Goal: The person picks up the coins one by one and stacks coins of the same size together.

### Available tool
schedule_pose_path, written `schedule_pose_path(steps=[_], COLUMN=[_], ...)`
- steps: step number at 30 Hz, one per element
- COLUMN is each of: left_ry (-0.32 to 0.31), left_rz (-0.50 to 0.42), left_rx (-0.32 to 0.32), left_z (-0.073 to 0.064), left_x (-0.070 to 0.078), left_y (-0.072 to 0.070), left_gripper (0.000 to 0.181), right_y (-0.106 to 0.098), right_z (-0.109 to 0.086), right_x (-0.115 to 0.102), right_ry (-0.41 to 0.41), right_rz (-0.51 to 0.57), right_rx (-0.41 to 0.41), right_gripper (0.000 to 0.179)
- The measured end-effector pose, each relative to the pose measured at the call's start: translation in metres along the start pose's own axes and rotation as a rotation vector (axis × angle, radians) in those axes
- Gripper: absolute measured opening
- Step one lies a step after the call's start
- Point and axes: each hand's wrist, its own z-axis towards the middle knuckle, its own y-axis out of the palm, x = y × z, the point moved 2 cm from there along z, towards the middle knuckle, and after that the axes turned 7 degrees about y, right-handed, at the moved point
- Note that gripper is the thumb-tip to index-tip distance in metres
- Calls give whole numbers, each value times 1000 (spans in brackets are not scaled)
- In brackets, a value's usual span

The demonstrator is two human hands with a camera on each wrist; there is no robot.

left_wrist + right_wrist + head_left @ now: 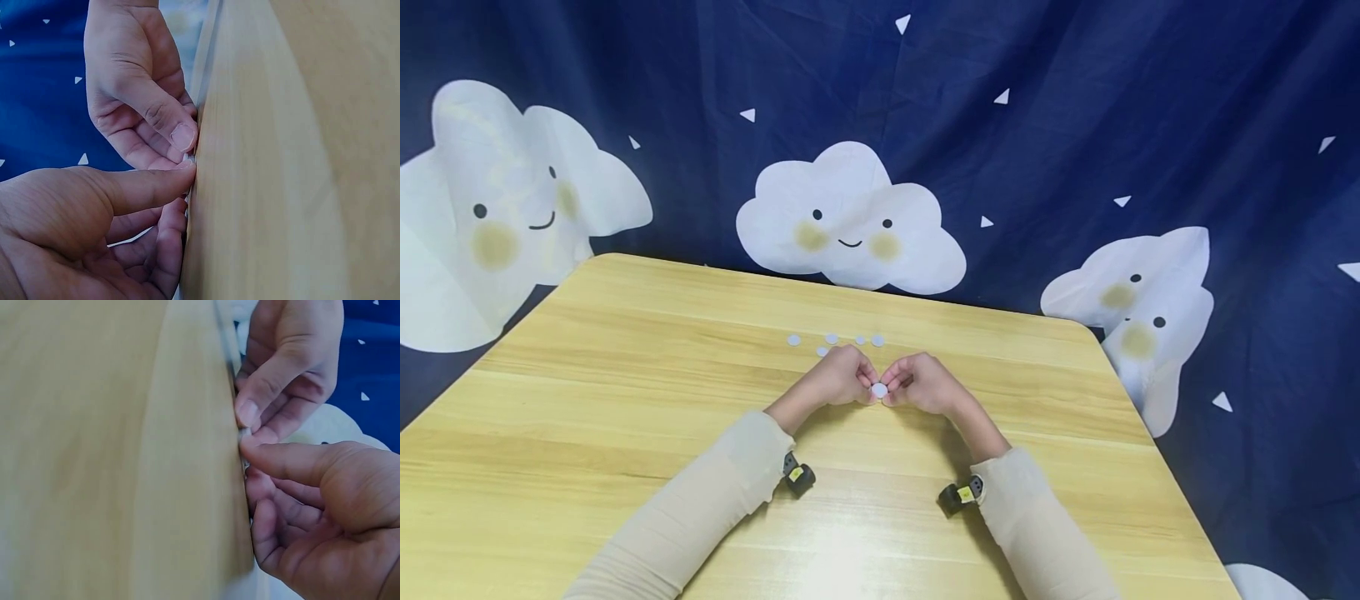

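High head view, two close wrist views from opposite sides
The head camera looks forward and down over both sleeves [1045,521], across the table [625,375] to the curtain [1075,75]; the wrist cameras [801,480] sit low and near, tipped so the table stands upright, one facing along the left hand [81,215], the other along the right hand [347,503], and all three share the meeting fingertips [182,136]

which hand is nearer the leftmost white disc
Left. In the head view, the left hand sits right of and slightly below the leftmost white disc; the right hand is farther right, beyond the left hand.
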Motion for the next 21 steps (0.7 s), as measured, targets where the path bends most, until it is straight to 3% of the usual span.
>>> schedule_pose_path(steps=[21], left_ry=[-16], left_rz=[-7], left_rx=[-7], left_z=[1], left_x=[0], left_y=[2], left_gripper=[16], right_y=[4], right_z=[0], right_x=[3], right_ry=[-23], right_rz=[-12], right_rx=[39], right_gripper=[16])
